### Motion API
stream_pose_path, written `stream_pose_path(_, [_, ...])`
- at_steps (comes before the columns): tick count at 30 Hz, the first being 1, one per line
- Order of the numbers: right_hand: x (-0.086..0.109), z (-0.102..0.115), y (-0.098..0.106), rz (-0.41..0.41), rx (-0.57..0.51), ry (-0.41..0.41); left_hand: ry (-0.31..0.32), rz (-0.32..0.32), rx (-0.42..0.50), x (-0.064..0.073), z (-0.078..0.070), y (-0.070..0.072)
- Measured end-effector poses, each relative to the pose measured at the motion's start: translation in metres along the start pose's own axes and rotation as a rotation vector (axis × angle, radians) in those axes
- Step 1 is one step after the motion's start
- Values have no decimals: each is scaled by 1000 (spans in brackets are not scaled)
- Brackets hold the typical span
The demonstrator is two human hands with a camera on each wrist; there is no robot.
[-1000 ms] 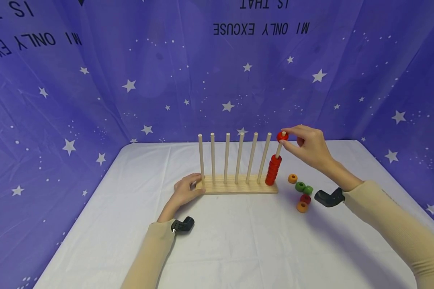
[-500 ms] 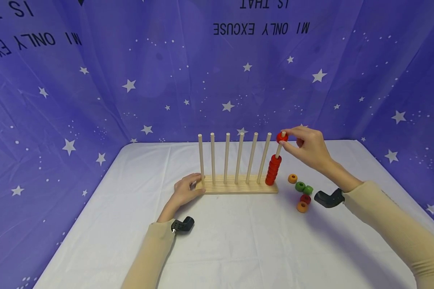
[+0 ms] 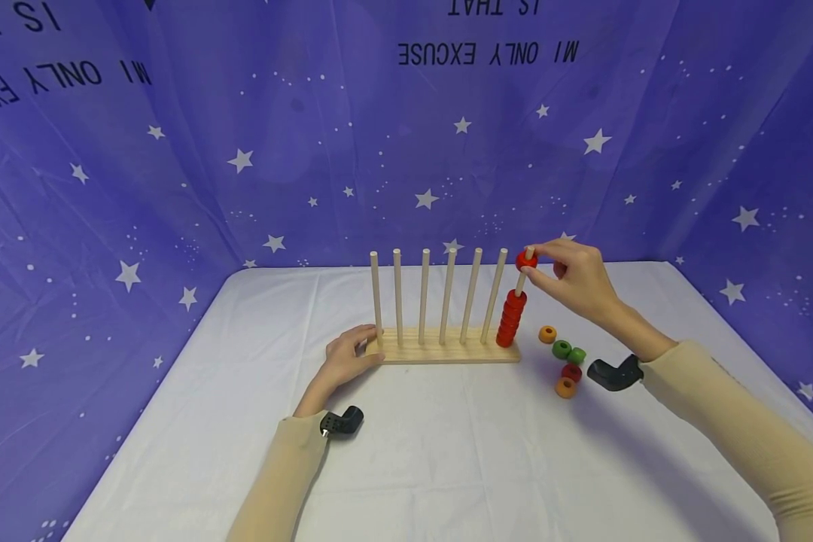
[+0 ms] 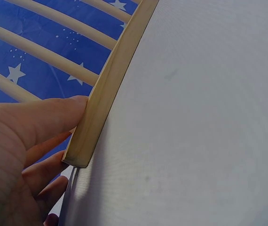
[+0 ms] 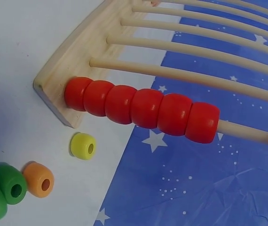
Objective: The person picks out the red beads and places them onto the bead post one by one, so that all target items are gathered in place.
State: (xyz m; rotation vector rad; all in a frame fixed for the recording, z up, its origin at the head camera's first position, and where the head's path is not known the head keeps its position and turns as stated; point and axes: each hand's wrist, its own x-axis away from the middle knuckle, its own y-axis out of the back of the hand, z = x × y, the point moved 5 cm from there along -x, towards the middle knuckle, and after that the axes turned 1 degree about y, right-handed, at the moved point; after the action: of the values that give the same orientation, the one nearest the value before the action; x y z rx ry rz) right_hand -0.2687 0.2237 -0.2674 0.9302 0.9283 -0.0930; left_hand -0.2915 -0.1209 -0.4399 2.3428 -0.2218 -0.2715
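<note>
A wooden bead rack lies across the table, its flat base (image 3: 440,354) carrying several upright pegs. My left hand (image 3: 344,357) grips the base's left end, thumb against the front edge (image 4: 103,89) in the left wrist view. My right hand (image 3: 579,278) pinches a red bead (image 3: 522,263) between thumb and fingertips. That bead is threaded on the rightmost peg, just below its tip. Lower on the same peg sits a stack of red beads (image 5: 145,108), with bare peg (image 5: 249,132) between stack and held bead. The other pegs carry no beads.
Right of the rack lie loose beads: an orange bead (image 3: 547,334), two green beads (image 3: 561,349), a red bead (image 3: 571,373) and another orange bead (image 3: 565,388). A yellow bead (image 5: 82,146) shows in the right wrist view. A starry purple curtain (image 3: 352,150) hangs behind the table.
The right hand and its red bead have come slightly down the rightmost peg. The left hand keeps its place on the base.
</note>
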Motion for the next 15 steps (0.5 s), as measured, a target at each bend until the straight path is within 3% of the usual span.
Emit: stream_pose_path(15, [5,-2,-5,16,-4,0,-8,3,5,-1,0,0])
